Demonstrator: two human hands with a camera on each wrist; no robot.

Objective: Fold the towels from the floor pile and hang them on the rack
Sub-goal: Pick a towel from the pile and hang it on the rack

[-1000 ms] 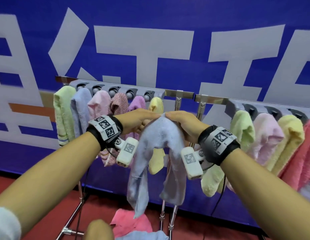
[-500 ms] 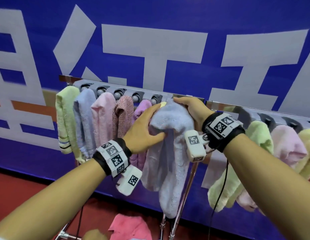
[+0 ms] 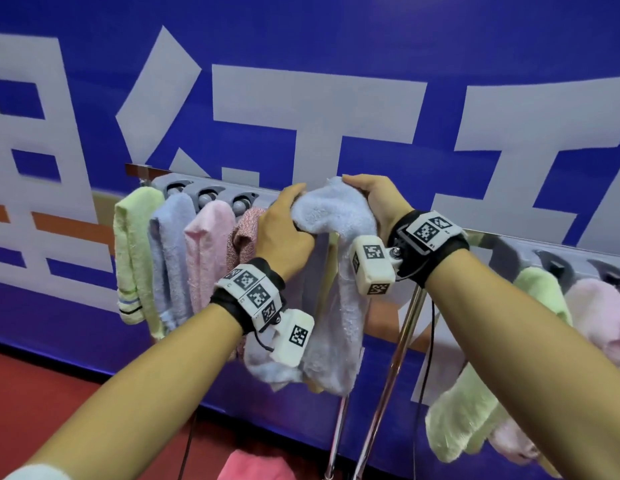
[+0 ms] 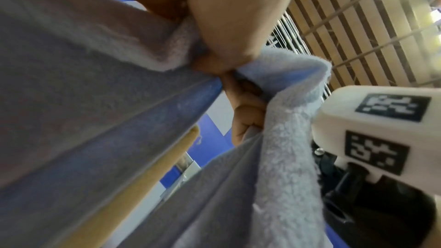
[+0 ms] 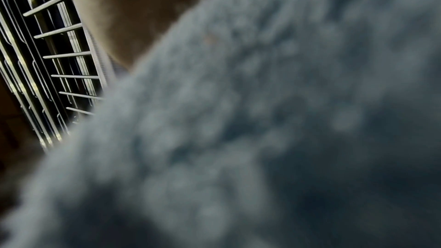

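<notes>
A folded pale blue towel (image 3: pixel 336 216) hangs doubled over the top of the rack (image 3: pixel 211 194), its two ends drooping down. My left hand (image 3: pixel 284 220) grips its left side with curled fingers, and my right hand (image 3: pixel 374 199) grips the right side at the fold. In the left wrist view the blue towel (image 4: pixel 281 139) is bunched under my fingers (image 4: pixel 226 25). The right wrist view is filled by blurred blue towel (image 5: pixel 262 120). A pink towel (image 3: pixel 256 465) lies on the floor below.
Green (image 3: pixel 135 251), blue (image 3: pixel 173 258), pink (image 3: pixel 208 258) and mottled pink (image 3: pixel 246 233) towels hang to the left. Green (image 3: pixel 544 292) and pink (image 3: pixel 599 306) ones hang to the right. Chrome rack legs (image 3: pixel 391 375) slant down. A blue banner wall (image 3: pixel 336 98) stands behind.
Both hands have carried the blue towel up and back onto the rack's top rail. The left hand went from flat against the towel to gripping its left side.
</notes>
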